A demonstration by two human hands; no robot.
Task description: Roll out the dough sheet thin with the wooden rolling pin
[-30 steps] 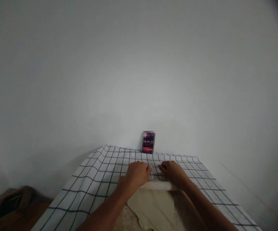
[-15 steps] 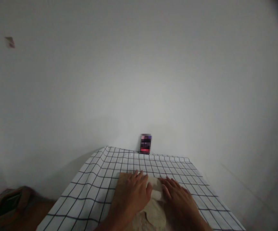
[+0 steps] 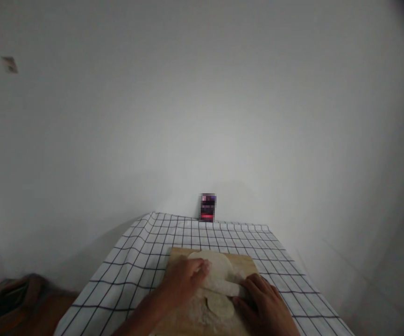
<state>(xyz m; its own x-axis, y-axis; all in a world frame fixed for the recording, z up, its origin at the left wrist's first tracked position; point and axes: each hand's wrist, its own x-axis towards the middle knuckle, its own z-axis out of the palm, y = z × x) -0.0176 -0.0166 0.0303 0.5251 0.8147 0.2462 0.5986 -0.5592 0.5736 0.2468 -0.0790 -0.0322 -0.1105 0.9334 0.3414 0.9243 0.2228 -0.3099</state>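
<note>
A pale, flour-dusted rolling pin [image 3: 224, 286] lies across a flattened dough sheet [image 3: 219, 265] on a wooden board [image 3: 249, 264]. My right hand [image 3: 266, 301] is closed round the pin's right end, its fingers bent over the top. On the left side of the sheet, my left hand [image 3: 187, 276] has its fingers and thumb drawn together at the dough, away from the pin; the exact grip is slightly blurred. A rounded flap of dough [image 3: 220, 305] shows on the near side of the pin. Loose flour is scattered on the board below it.
The board rests on a white cloth with a black grid [image 3: 128, 268] covering the table. A blurred-out, dark upright object [image 3: 208, 208] leans on the white wall [image 3: 202, 116] at the back. A brown wooden item [image 3: 14, 298] stands low on the left.
Both hands were lying flat with fingers stretched forward over the far part of the board. They have drawn back; the left has closed at the dough, the right round the pin's end.
</note>
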